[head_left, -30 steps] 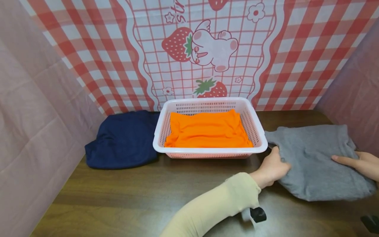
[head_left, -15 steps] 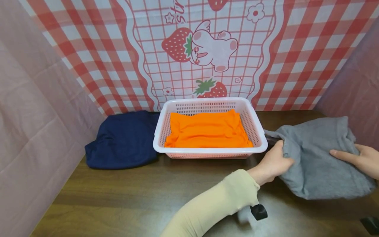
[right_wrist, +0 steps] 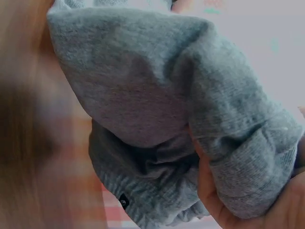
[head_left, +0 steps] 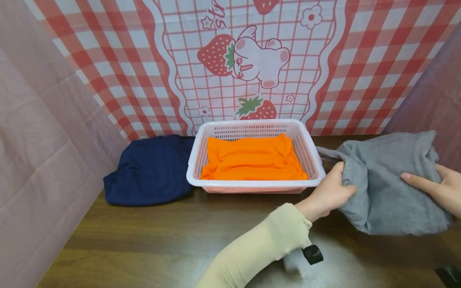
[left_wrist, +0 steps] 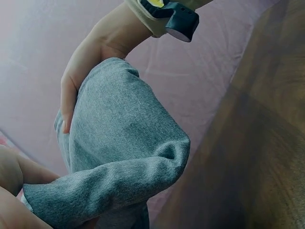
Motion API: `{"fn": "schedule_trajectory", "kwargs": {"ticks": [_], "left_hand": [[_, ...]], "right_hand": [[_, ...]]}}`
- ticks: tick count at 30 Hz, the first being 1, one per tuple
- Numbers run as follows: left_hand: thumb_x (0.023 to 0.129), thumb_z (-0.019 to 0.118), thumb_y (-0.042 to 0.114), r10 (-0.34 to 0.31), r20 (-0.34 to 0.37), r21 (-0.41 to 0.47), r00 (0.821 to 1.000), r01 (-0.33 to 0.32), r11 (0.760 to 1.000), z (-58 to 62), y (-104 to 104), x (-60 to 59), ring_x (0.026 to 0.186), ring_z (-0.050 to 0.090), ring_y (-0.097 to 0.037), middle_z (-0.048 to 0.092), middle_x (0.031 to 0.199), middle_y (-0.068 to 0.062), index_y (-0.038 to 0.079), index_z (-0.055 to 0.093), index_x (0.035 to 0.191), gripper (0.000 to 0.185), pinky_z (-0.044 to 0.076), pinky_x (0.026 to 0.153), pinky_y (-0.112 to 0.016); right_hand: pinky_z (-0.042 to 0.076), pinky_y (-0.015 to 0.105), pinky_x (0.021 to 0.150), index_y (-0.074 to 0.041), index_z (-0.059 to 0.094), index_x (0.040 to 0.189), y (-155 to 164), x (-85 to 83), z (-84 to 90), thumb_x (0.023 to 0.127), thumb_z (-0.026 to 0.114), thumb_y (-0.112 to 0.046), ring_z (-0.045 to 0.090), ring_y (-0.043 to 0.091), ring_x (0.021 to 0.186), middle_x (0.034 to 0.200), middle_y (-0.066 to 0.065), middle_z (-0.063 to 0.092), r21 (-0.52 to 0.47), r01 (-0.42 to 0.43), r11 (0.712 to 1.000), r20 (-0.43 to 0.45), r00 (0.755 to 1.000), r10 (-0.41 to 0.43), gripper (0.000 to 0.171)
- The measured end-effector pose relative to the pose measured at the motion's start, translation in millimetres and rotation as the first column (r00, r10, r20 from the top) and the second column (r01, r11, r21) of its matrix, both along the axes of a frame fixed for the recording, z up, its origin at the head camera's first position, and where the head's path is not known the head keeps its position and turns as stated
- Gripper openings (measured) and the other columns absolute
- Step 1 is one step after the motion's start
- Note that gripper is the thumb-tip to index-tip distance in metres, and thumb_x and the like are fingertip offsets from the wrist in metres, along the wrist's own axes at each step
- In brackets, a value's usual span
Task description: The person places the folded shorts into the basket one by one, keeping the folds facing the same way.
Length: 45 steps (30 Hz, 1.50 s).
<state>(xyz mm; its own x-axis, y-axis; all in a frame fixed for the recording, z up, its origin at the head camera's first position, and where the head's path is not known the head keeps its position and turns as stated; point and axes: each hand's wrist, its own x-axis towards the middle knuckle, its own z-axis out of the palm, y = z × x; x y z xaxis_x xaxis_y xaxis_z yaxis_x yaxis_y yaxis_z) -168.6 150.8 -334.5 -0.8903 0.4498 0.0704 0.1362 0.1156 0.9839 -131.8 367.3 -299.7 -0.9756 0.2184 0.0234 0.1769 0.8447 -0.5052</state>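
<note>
Toward the right edge of the dark wooden table [head_left: 173, 240], both hands are clamped on a soft grey knitted garment [head_left: 389, 188]. The left hand [head_left: 329, 196], coming out of a cream sleeve, has its fingers curled round the garment's left side just off the near right corner of the basket. The right hand [head_left: 437, 190] grips the opposite side, thumb lying across the top of the cloth, close to the table's right edge. The two hands are well apart, with the grey fabric bunched and sagging between them; most of it looks raised off the wood, though its lower fold seems to hang close to or on the surface. The left wrist view shows the cloth [left_wrist: 124, 152] rolled over the fingers, and the right wrist view shows a thick wad of it [right_wrist: 181, 119] gathered in the palm.

As for progress, my reading is that one piece is dealt with: a neatly folded orange garment [head_left: 253, 158] lies flat inside the white perforated plastic basket [head_left: 317, 182], which stands at the middle of the table against the back edge. The grey piece is in hand but outside the basket, and I cannot tell how well folded it is. A dark navy garment [head_left: 149, 170] lies untouched on the table to the left of the basket, touching its left wall, so that one looks left to do.
</note>
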Motion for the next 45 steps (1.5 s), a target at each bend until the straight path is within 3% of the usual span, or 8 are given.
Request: {"fn": "schedule_trajectory", "kwargs": {"ticks": [7,10,14,19,26,32,39,45], "left_hand": [[0.082,0.058,0.000,-0.041,-0.011,0.051,0.999,0.042,0.998,9.0,-9.2,-1.1,0.099,0.047,0.001,0.050,0.120,0.010,0.016,0.039,0.129,0.052,0.039,0.086,-0.015],[0.082,0.058,0.001,-0.030,-0.026,0.046,0.999,0.031,0.998,12.3,-13.0,-1.4,0.100,0.047,0.001,0.050,0.121,0.009,0.017,0.039,0.129,0.053,0.038,0.086,-0.014],[0.082,0.059,0.003,-0.018,-0.038,0.050,0.999,0.020,0.999,15.1,-17.4,-2.9,0.101,0.046,0.001,0.049,0.123,0.010,0.019,0.038,0.131,0.055,0.038,0.087,-0.015],[0.084,0.057,0.001,-0.042,-0.038,0.105,0.998,0.045,0.993,18.7,-23.0,-4.9,0.104,0.044,0.001,0.045,0.126,0.011,0.019,0.036,0.132,0.056,0.038,0.087,-0.016],[0.085,0.055,0.001,-0.042,-0.072,0.144,0.997,0.052,0.988,27.1,-36.9,-8.1,0.107,0.042,0.001,0.042,0.131,0.010,0.018,0.031,0.137,0.060,0.036,0.090,-0.016],[0.084,0.060,0.005,-0.007,-0.085,0.173,0.996,0.022,0.985,30.1,-48.1,-9.7,0.109,0.043,0.000,0.042,0.131,0.008,0.017,0.031,0.138,0.063,0.036,0.093,-0.017],[0.084,0.060,0.005,-0.003,-0.117,0.226,0.993,0.030,0.974,32.2,-64.3,-12.2,0.114,0.040,0.000,0.039,0.135,0.009,0.018,0.029,0.140,0.065,0.034,0.097,-0.019],[0.084,0.060,0.005,0.018,-0.128,0.228,0.992,0.011,0.974,26.7,-76.8,-12.3,0.120,0.035,0.000,0.033,0.141,0.011,0.022,0.025,0.142,0.069,0.031,0.100,-0.020]], "right_hand": [[0.033,0.017,0.048,0.015,0.023,0.135,-11.3,-0.2,5.5,0.090,0.051,-0.033,0.038,-0.012,0.054,0.096,0.032,0.051,-0.085,0.000,0.996,-0.119,0.993,-0.010,0.072],[0.034,0.015,0.048,0.002,0.032,0.136,-15.5,0.9,7.6,0.089,0.055,-0.031,0.040,-0.013,0.056,0.082,-0.004,0.058,-0.133,-0.004,0.991,-0.168,0.986,-0.019,0.062],[0.034,0.012,0.050,-0.026,0.040,0.122,-23.2,3.7,11.8,0.086,0.060,-0.028,0.042,-0.013,0.058,0.074,-0.040,0.037,-0.202,-0.010,0.979,-0.235,0.971,-0.038,0.041],[0.030,0.011,0.053,-0.031,0.043,0.114,-34.4,6.2,19.8,0.084,0.063,-0.026,0.037,-0.020,0.064,0.078,-0.039,0.034,-0.190,-0.016,0.982,-0.297,0.954,-0.042,0.037],[0.029,0.015,0.053,0.000,0.040,0.128,-51.4,4.0,31.7,0.085,0.061,-0.030,0.034,-0.019,0.063,0.095,-0.004,0.054,-0.141,-0.004,0.990,-0.258,0.966,-0.033,0.056],[0.033,0.011,0.054,-0.029,0.044,0.116,-59.4,2.2,33.8,0.084,0.063,-0.029,0.041,-0.017,0.066,0.079,-0.037,0.039,-0.219,-0.062,0.974,-0.287,0.958,-0.003,0.037],[0.033,0.010,0.059,-0.018,0.038,0.136,-70.4,-4.1,33.0,0.086,0.061,-0.032,0.040,-0.013,0.077,0.100,-0.021,0.043,-0.242,-0.102,0.965,-0.277,0.960,0.032,0.057],[0.038,0.011,0.058,-0.018,0.038,0.136,-84.6,-6.1,31.2,0.086,0.060,-0.030,0.045,-0.012,0.076,0.104,-0.016,0.045,-0.286,-0.154,0.946,-0.277,0.958,0.072,0.056]]}}
